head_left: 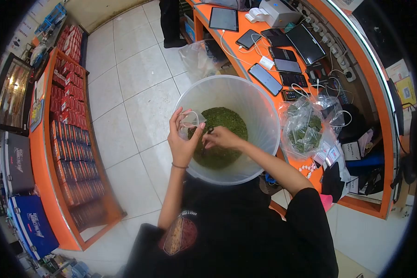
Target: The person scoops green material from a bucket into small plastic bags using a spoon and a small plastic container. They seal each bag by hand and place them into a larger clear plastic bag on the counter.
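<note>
A large translucent plastic tub [263, 113] stands in front of my body, its lower part filled with finely chopped green leafy material [229, 118]. My left hand [177, 144] is at the tub's left rim, fingers curled round the mouth of a small clear plastic bag [193, 119]. Inside the tub, my right hand [223, 138] grips a thin dark utensil [204, 151] low over the green material. The utensil's working end is too small and shaded to make out.
On the right, an orange counter [238, 62] carries a tablet [224, 19], several phones, cables and a clear bag of green leaves [306, 132]. An orange shelf [41, 157] with stacked boxes stands left. Another person's dark-clothed leg [170, 23] shows at the top.
</note>
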Action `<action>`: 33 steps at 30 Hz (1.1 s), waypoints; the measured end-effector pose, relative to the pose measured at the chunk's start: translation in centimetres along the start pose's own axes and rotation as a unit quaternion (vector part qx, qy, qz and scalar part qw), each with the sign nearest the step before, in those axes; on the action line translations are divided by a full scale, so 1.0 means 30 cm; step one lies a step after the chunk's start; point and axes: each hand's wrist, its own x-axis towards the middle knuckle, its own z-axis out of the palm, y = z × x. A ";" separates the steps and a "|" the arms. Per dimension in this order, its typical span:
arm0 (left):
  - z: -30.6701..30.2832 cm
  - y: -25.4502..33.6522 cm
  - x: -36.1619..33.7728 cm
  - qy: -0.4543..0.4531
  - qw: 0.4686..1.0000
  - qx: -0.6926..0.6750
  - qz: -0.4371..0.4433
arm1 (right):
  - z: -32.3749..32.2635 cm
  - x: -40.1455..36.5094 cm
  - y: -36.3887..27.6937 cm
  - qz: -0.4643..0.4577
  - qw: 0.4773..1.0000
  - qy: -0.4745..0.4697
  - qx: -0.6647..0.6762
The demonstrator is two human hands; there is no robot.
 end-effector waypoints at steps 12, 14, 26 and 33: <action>0.017 0.034 -0.005 0.003 1.000 -0.023 -0.014 | -0.237 -0.364 -0.129 -0.035 0.946 0.193 0.257; 0.020 0.041 -0.003 -0.014 1.000 0.018 -0.006 | -0.227 -0.422 -0.143 -0.092 0.913 0.293 0.268; 0.159 0.025 0.026 -0.166 0.947 0.253 0.106 | 0.068 -0.518 -0.306 -0.438 0.744 0.457 -0.214; 0.164 0.041 0.025 -0.192 0.948 0.240 0.081 | 0.085 -0.569 -0.278 -0.457 0.715 0.428 -0.311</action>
